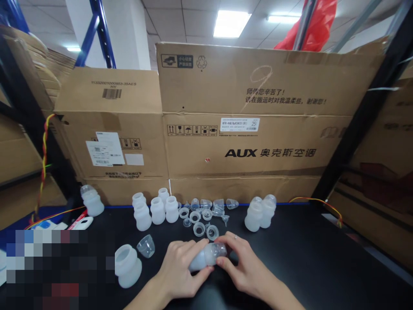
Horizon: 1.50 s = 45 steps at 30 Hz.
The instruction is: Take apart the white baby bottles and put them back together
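Both hands hold one small translucent bottle [206, 257] lying sideways just above the black tabletop [306, 258]. My left hand [179, 269] wraps the bottle's white body. My right hand [240, 260] pinches the clear cap end with its fingertips. An open bottle body [127, 265] stands left of my left hand, with a loose clear cap [146, 246] beside it. Behind the hands lie several clear rings [202, 224] and small funnel-shaped parts [226, 220].
Several uncapped bottle bodies [156, 209] stand at the back, two capped bottles [260, 212] to the right, one capped bottle [92, 200] far left. Large cardboard boxes [245, 142] wall off the back. Red-yellow wires [43, 163] hang at left. A blurred area [48, 262] covers the left front.
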Tool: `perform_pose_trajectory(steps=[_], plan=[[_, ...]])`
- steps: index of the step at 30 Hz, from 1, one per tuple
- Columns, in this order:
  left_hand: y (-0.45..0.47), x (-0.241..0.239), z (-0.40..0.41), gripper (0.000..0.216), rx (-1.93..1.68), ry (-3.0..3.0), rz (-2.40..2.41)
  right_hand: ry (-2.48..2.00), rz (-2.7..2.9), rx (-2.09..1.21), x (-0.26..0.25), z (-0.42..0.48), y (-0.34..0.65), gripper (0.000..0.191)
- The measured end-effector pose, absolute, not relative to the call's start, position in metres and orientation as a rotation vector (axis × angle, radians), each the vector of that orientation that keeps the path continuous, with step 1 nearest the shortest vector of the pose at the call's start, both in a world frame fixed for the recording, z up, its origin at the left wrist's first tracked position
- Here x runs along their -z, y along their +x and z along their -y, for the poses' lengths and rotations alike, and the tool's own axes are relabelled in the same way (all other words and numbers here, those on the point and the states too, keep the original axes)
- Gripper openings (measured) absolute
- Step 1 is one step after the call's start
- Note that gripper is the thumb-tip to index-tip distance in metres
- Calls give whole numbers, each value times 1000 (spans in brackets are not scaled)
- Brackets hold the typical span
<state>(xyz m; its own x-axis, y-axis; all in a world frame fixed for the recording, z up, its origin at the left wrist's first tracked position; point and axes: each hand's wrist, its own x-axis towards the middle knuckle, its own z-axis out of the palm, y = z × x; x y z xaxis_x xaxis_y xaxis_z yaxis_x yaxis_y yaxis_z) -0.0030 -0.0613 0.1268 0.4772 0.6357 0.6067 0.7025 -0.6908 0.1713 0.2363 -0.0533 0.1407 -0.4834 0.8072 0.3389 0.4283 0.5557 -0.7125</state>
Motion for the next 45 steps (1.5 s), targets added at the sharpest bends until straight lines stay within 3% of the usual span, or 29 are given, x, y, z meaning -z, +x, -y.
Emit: perform_pose_trajectory(steps=[4,9,18,23,25,29,31,34,38,41,45], plan=[[-1,-125,62,53,1022,-2572,1129,-1061,2186,-674,-142,57,231,22],[2,-123,65,56,955,-2585,1023,-1268,2176,-705,-134,56,220,51],[10,-123,73,53,837,-2389,945,-1679,1701,-1302,-128,52,217,67],[20,-125,70,44,1026,-2395,1169,-1626,1565,-1579,-136,48,221,82],[23,-126,68,41,1123,-2448,1348,-1507,1595,-1451,-140,50,219,80],[24,-126,68,38,1184,-2630,1561,-1204,1700,-1019,-146,60,215,45],[23,-127,70,45,1165,-2658,1570,-1138,1693,-915,-147,62,216,36],[23,-128,72,56,1098,-2658,1544,-1109,1574,-832,-148,57,223,39],[21,-127,66,40,1030,-2615,1477,-1115,1408,-600,-153,43,241,50],[16,-123,59,35,952,-2583,1458,-1149,1395,-427,-156,35,253,46],[9,-121,54,50,832,-2605,1404,-1302,1451,-243,-153,28,261,51]])
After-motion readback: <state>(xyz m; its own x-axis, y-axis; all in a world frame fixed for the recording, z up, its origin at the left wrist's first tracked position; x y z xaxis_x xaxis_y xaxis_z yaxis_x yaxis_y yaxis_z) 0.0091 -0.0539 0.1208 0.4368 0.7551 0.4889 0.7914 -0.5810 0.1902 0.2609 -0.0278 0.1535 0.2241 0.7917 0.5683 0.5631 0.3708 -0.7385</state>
